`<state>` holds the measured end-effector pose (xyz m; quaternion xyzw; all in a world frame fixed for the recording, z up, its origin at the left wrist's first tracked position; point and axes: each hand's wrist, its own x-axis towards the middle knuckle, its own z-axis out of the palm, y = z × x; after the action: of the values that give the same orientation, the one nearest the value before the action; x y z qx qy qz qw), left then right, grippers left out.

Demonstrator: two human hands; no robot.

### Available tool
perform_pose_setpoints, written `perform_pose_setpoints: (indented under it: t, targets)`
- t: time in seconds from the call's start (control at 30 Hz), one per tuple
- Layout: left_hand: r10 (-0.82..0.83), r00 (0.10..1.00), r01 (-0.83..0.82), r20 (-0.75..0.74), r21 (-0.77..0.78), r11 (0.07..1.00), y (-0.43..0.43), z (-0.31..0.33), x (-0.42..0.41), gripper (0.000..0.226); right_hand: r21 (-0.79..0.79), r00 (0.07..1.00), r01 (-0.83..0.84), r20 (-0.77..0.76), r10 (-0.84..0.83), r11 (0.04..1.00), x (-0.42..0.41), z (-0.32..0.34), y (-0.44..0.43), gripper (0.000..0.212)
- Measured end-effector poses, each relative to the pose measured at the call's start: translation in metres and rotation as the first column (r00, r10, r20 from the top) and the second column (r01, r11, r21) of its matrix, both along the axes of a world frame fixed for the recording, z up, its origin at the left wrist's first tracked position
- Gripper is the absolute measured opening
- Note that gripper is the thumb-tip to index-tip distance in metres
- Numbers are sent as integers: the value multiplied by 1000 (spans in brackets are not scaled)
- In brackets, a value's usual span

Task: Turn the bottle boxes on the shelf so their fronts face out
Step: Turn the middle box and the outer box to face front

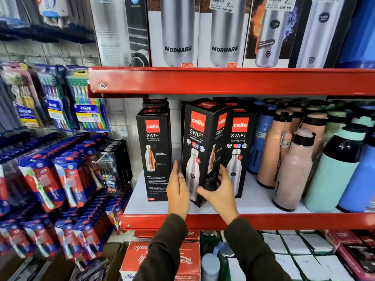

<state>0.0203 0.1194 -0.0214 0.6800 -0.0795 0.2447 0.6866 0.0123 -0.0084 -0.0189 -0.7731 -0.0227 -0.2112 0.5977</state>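
In the centre of the frame the middle bottle box (199, 151) stands upright on the white shelf (253, 201), long axis vertical, turned cornerwise so two printed faces show, both reading "cello SWIFT". The left hand (178, 188) presses its left face and the right hand (220, 191) its right face, the grip clamped on its lower part. The left box (154, 153) stands apart across a clear gap, showing a text-covered face; the right box (238, 151) sits just behind, front outward. Loose bottles (294, 167) crowd the right. Above, boxes (178, 31) read "MODWARE".
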Motion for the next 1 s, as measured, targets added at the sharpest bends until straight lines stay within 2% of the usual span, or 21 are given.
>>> perform_pose_setpoints:
  t: [0.07, 0.17, 0.33, 0.5, 0.7, 1.0]
  targets:
    - [-36, 998, 37, -45, 26, 999, 1, 0, 5, 44, -37, 999, -36, 10, 36, 999, 0, 2, 0, 87]
    - [14, 998, -11, -55, 52, 999, 4, -5, 9, 38, -72, 996, -86, -2, 86, 994, -2, 2, 2, 96]
    - [72, 997, -70, -22, 85, 994, 6, -12, 8, 32, -155, 995, -100, -6, 100, 983, 4, -3, 4, 84]
    - [86, 995, -81, -45, 103, 991, 3, -15, 12, 39, -223, 995, -99, -28, 95, 970, 14, -8, 6, 81]
    - [139, 988, -128, -71, 151, 980, -1, -12, 16, 41, -280, 999, -30, -26, 23, 960, 22, -11, 11, 73]
    - [173, 983, -156, -68, 201, 967, -3, -13, 12, 45, -205, 989, 146, 59, -137, 968, 22, -20, 12, 55]
